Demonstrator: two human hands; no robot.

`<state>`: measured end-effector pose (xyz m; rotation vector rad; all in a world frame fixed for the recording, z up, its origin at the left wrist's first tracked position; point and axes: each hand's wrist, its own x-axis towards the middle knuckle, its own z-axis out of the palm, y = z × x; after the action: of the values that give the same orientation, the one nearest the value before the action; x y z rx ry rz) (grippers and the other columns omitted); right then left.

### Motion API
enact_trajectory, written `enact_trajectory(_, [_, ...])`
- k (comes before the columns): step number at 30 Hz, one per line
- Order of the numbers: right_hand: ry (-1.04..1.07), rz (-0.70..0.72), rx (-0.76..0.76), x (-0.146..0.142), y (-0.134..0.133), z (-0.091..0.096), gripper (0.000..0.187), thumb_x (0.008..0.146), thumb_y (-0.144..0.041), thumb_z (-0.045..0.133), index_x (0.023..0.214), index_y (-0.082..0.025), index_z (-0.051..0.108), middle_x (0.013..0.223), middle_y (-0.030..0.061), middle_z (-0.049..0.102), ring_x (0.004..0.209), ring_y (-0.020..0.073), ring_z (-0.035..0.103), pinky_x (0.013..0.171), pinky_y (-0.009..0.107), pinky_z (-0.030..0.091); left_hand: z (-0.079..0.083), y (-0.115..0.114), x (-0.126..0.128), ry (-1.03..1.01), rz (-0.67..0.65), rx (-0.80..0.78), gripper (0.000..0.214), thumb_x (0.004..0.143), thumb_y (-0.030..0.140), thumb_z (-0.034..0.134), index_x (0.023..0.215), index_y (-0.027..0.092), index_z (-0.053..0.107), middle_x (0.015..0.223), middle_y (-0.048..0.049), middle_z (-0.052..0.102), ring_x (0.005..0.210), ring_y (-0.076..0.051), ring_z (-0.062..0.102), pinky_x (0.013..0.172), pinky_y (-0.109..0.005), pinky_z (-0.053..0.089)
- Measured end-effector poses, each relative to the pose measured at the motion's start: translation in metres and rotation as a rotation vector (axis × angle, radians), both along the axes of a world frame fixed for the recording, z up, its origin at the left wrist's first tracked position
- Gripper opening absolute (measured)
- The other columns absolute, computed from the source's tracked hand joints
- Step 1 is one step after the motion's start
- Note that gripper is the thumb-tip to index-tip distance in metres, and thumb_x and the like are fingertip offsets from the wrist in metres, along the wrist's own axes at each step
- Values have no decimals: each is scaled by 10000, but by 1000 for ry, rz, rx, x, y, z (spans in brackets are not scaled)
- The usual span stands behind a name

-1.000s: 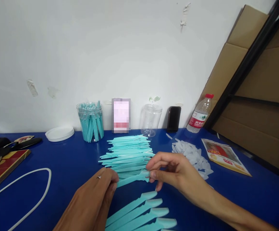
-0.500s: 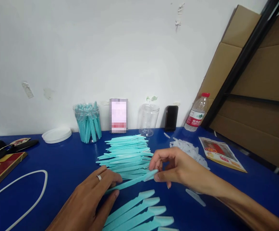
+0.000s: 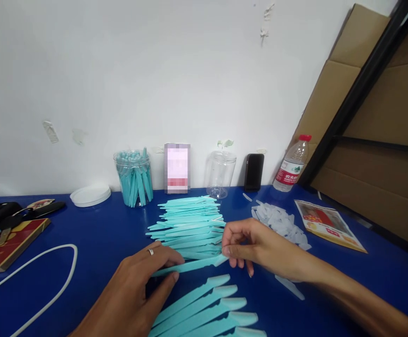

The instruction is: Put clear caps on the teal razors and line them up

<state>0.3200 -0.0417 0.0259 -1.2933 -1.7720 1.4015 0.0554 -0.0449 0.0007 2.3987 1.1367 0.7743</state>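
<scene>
A thin turquoise plastic stick lies between my two hands, low over the blue table. My left hand pinches its left end with thumb and fingers; a ring shows on one finger. My right hand pinches the stick's right tip with curled fingers. Behind them lies a pile of the same turquoise sticks. In front, a row of capped sticks lies side by side. Beside my right wrist rests one clear cap.
At the back stand a clear jar of turquoise sticks, an empty clear jar, a white lid, a phone and a water bottle. A heap of clear caps, a leaflet, a white cord and cardboard surround.
Both hands have lowered the stick toward the table and closer to the capped row. The left hand flattened out along its left end. A clear cap came into view by my right wrist.
</scene>
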Motion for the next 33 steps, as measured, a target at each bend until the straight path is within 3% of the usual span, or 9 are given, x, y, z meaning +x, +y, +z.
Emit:
enact_trajectory(8, [-2,3,20,3,-1,6,186,753,-287,742,741,-149,618,691,2,598,601,95,533,457,174,471,-2,2,1,32,-66,15,135,921,236,470,875,246,597,881,-1,643,827,-160,604,734,-239,478])
enact_trajectory(16, [-62,4,14,-1,-2,-3,111,717,-201,730,774,-149,650,683,-15,573,580,90,519,432,168,458,-1,0,-1,145,-62,15,118,874,214,484,908,262,586,874,1,629,768,-151,611,645,-209,498])
enact_trajectory(21, [-55,31,-13,-5,-5,-1,113,730,-225,732,760,-144,658,638,-20,569,545,87,516,450,184,461,6,-4,0,95,-63,79,217,803,193,504,958,295,617,784,31,636,681,-133,618,623,-185,513])
enact_trajectory(27, [-251,124,205,-7,-12,6,67,751,-193,730,793,-171,683,694,-26,613,597,78,493,522,181,391,9,-7,-1,108,-176,229,272,739,141,516,912,314,635,811,37,701,755,-155,646,833,-216,519])
enact_trajectory(33, [-298,116,247,-5,-13,4,69,768,-232,730,800,-178,700,695,-24,627,603,87,506,532,190,389,9,-2,-4,154,-200,218,227,775,169,572,926,328,631,835,58,694,748,-127,654,692,-155,516])
